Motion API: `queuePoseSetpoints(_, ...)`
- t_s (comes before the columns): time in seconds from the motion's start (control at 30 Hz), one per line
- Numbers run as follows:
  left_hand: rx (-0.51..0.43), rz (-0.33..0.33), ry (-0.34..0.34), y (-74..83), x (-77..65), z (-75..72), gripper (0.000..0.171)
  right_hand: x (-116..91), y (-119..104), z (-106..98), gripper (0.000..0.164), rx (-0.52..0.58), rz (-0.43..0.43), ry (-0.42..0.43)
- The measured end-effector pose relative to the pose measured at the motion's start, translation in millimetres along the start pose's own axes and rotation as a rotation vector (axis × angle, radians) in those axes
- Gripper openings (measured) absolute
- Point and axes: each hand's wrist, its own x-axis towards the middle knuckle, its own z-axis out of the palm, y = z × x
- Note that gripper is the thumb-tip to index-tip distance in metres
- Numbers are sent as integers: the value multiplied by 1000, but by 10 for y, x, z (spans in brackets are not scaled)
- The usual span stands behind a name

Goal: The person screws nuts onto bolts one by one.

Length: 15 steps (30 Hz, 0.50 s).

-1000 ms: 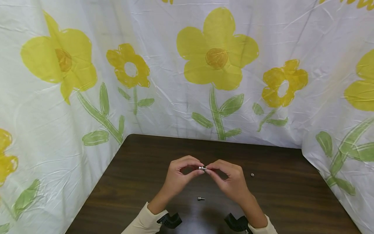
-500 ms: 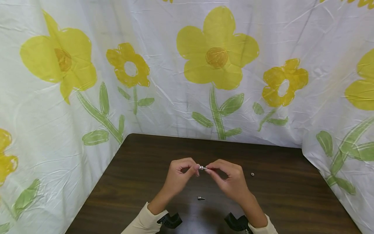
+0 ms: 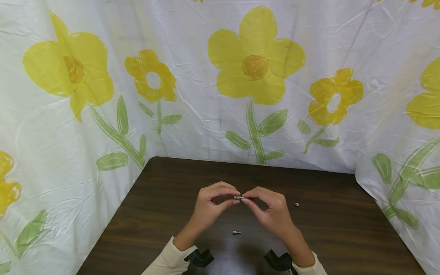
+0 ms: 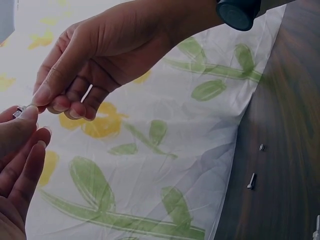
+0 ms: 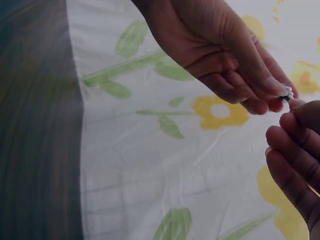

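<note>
A small silvery bolt (image 3: 238, 197) with a wider left end is held level between both hands above the table. My left hand (image 3: 210, 204) pinches the wide end between thumb and fingertips. From the other side, my right hand (image 3: 269, 208) pinches the thin end. In the right wrist view the bolt (image 5: 286, 93) shows between the fingertips, its ends partly covered. Below the hands lies another bolt (image 3: 236, 232) on the table. A small nut (image 3: 297, 204) lies to the right of my right hand.
The dark wood-grain table (image 3: 165, 179) is ringed by a white flowered curtain (image 3: 192, 126) at the back and sides. In the left wrist view, a small bolt-shaped piece (image 4: 252, 181) and a shorter piece (image 4: 262, 147) lie on the table; another metal piece (image 4: 316, 235) shows at the corner.
Half a second ago the left thumb and fingers had rolled closer together at the bolt's end; now they are spread around it again. The right hand has kept its pinch in place.
</note>
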Motion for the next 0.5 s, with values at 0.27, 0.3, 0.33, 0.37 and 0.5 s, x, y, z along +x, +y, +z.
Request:
queuePoseSetpoints(0.27,29,-32,7,120,43,6,28,-14,3,1,26,1,5,-5)
queuePoseSetpoints(0.3,30,-46,9,122,40,6,27,-13,2,2,28,3,5,-6)
queuePoseSetpoints(0.33,29,-60,10,127,40,6,26,-13,2,2,29,3,4,-6)
queuePoseSetpoints(0.37,29,-74,10,128,39,6,25,-11,2,1,31,2,5,-6)
queuePoseSetpoints(0.5,28,-117,10,129,31,7,22,-6,3,-1,27,5,4,-7)
